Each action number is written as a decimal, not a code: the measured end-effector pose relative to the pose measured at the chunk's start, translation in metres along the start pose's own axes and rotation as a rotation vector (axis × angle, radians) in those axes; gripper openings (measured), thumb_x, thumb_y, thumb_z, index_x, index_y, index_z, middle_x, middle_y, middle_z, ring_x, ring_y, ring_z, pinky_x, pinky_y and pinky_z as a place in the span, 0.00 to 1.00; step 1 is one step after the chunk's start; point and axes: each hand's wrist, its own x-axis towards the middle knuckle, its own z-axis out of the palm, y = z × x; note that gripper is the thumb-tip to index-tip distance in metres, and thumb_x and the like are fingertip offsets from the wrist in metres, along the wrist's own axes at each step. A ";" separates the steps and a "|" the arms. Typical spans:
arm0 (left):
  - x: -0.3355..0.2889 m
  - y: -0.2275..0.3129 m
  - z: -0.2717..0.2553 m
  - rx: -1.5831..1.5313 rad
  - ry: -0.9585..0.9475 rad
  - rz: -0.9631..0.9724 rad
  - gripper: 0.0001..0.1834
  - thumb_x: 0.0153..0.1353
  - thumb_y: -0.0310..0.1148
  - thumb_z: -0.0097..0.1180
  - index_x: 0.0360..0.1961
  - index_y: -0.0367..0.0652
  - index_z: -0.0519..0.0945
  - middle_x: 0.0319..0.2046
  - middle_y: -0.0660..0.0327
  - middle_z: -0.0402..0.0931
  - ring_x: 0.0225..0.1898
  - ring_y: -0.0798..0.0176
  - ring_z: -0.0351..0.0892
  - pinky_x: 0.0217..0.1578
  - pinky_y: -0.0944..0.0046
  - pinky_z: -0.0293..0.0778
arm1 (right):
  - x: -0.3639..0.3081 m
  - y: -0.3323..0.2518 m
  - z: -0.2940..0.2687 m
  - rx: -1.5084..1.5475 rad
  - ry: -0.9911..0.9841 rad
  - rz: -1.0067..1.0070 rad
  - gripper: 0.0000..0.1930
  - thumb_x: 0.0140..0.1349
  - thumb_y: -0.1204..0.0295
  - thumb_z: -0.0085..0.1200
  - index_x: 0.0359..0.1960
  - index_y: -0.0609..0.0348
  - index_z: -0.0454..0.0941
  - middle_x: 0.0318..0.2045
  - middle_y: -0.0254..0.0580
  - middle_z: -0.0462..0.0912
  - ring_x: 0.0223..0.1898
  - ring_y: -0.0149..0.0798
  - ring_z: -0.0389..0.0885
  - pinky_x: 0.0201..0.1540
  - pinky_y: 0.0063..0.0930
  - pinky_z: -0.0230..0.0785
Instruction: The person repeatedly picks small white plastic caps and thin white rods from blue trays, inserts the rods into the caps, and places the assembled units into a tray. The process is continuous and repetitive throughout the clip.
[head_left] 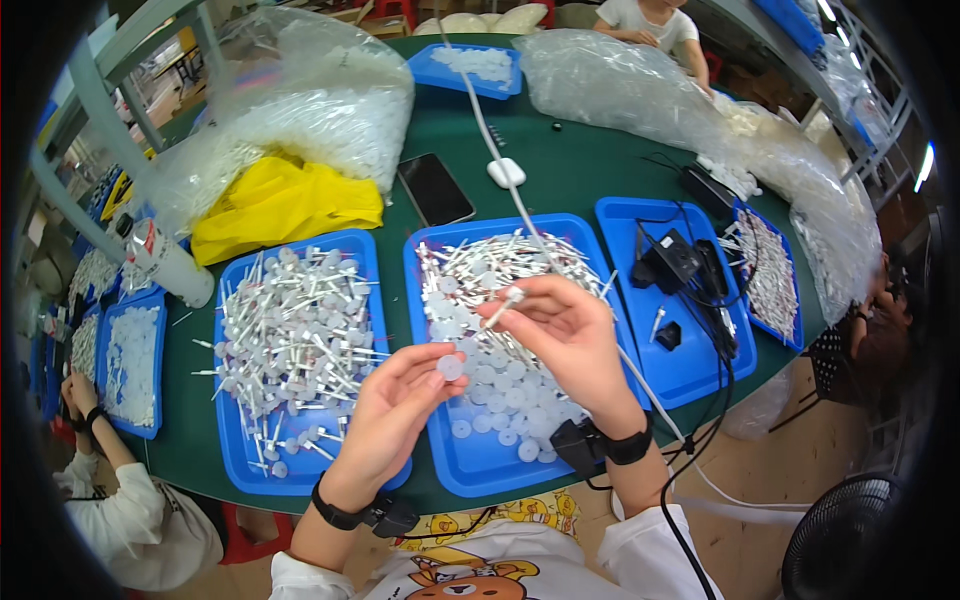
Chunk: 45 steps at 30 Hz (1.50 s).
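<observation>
My left hand (395, 405) pinches a small translucent white disc (450, 368) between thumb and fingertips. Slightly higher and to the right, my right hand (572, 335) grips a thin white stick-like part (505, 306) with a wider end. A gap separates the two pieces. Both hands are over a blue tray (460, 478) with white sticks (480, 262) heaped at its far side and loose discs (515, 405) nearer me. In another blue tray (240, 465) to the left lie many sticks with discs on them (300, 330).
A right-hand blue tray (690, 378) holds black adapters (672, 258) and cables. Beyond the trays lie a phone (436, 190), a white case (506, 173), a yellow bag (285, 205) and large plastic bags (620, 85). A white cable (490, 140) hangs across the middle. Other people sit around the table.
</observation>
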 end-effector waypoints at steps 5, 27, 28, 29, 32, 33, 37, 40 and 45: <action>0.001 0.000 0.004 -0.106 -0.044 -0.031 0.19 0.71 0.28 0.51 0.60 0.34 0.70 0.54 0.53 0.77 0.53 0.61 0.78 0.59 0.58 0.72 | -0.007 -0.006 0.006 -0.047 -0.112 -0.096 0.11 0.64 0.85 0.55 0.47 0.68 0.73 0.44 0.49 0.83 0.51 0.40 0.84 0.54 0.29 0.78; 0.001 -0.004 -0.003 -0.215 0.035 -0.007 0.08 0.68 0.31 0.55 0.45 0.41 0.73 0.45 0.58 0.77 0.49 0.63 0.75 0.56 0.63 0.69 | -0.009 -0.002 0.005 -0.331 -0.116 -0.194 0.10 0.60 0.82 0.60 0.44 0.67 0.78 0.37 0.41 0.83 0.40 0.34 0.83 0.46 0.26 0.74; 0.001 -0.004 -0.003 -0.224 0.036 0.014 0.10 0.68 0.32 0.55 0.47 0.41 0.73 0.45 0.58 0.76 0.49 0.64 0.75 0.56 0.63 0.68 | -0.006 -0.002 0.004 -0.400 -0.141 -0.234 0.10 0.59 0.82 0.60 0.43 0.66 0.78 0.34 0.41 0.82 0.37 0.34 0.82 0.43 0.25 0.73; 0.001 -0.003 -0.003 -0.232 0.036 0.035 0.11 0.69 0.32 0.55 0.49 0.40 0.73 0.46 0.58 0.76 0.50 0.64 0.75 0.56 0.63 0.68 | -0.004 -0.003 0.004 -0.467 -0.166 -0.273 0.10 0.59 0.81 0.61 0.42 0.66 0.79 0.32 0.40 0.81 0.35 0.34 0.81 0.41 0.25 0.72; 0.000 0.001 0.001 -0.234 0.080 0.094 0.15 0.70 0.31 0.54 0.55 0.39 0.71 0.51 0.58 0.75 0.52 0.65 0.75 0.57 0.62 0.69 | -0.004 -0.010 0.007 -0.599 -0.177 -0.292 0.09 0.57 0.80 0.62 0.40 0.65 0.81 0.27 0.40 0.78 0.29 0.34 0.77 0.35 0.25 0.68; 0.000 0.002 0.001 -0.230 0.101 0.112 0.17 0.71 0.29 0.53 0.58 0.39 0.71 0.53 0.58 0.75 0.53 0.65 0.75 0.58 0.62 0.69 | -0.004 -0.011 0.007 -0.616 -0.181 -0.296 0.09 0.57 0.80 0.62 0.40 0.65 0.82 0.26 0.40 0.77 0.29 0.33 0.76 0.34 0.25 0.68; -0.002 -0.001 -0.002 -0.283 0.034 0.144 0.20 0.70 0.30 0.55 0.61 0.38 0.69 0.55 0.58 0.74 0.54 0.66 0.74 0.60 0.62 0.68 | -0.005 -0.013 0.007 -0.652 -0.203 -0.293 0.09 0.56 0.81 0.61 0.39 0.65 0.83 0.25 0.38 0.75 0.27 0.32 0.74 0.29 0.25 0.66; -0.002 -0.003 -0.004 -0.303 0.019 0.156 0.20 0.70 0.30 0.56 0.60 0.38 0.69 0.55 0.57 0.73 0.53 0.66 0.75 0.61 0.62 0.67 | -0.005 -0.014 0.007 -0.651 -0.206 -0.286 0.09 0.55 0.81 0.62 0.38 0.64 0.84 0.24 0.37 0.75 0.27 0.32 0.74 0.28 0.25 0.66; -0.001 -0.004 -0.003 -0.311 0.026 0.164 0.19 0.69 0.28 0.57 0.58 0.39 0.69 0.55 0.57 0.73 0.53 0.66 0.75 0.61 0.62 0.68 | -0.005 -0.014 0.006 -0.692 -0.218 -0.336 0.10 0.52 0.81 0.63 0.38 0.62 0.86 0.24 0.37 0.75 0.26 0.32 0.73 0.27 0.25 0.65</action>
